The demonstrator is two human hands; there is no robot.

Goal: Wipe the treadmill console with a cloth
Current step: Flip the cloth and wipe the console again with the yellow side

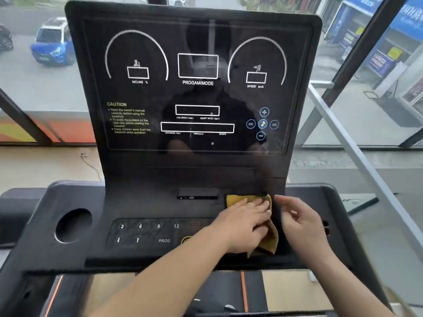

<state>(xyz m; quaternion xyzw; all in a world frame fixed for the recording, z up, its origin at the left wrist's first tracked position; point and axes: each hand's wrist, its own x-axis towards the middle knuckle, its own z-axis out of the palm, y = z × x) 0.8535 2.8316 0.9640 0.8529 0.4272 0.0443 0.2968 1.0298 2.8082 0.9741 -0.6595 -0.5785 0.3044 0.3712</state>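
The black treadmill console stands upright in front of me, its dark display printed with INCLINE, PROGRAM/MODE and SPEED markings. Below it lies a button panel with number keys and arrows. A yellow cloth rests on the lower console, right of a small black slot. My left hand lies flat on the cloth, fingers spread over it and pressing it down. My right hand hovers just right of the cloth's edge with fingers apart, holding nothing. Part of the cloth is hidden under my left hand.
A round cup-holder hole sits in the console's left wing. A grey diagonal rail runs down the right side. A large window behind shows a street with a blue car. The treadmill deck lies below my arms.
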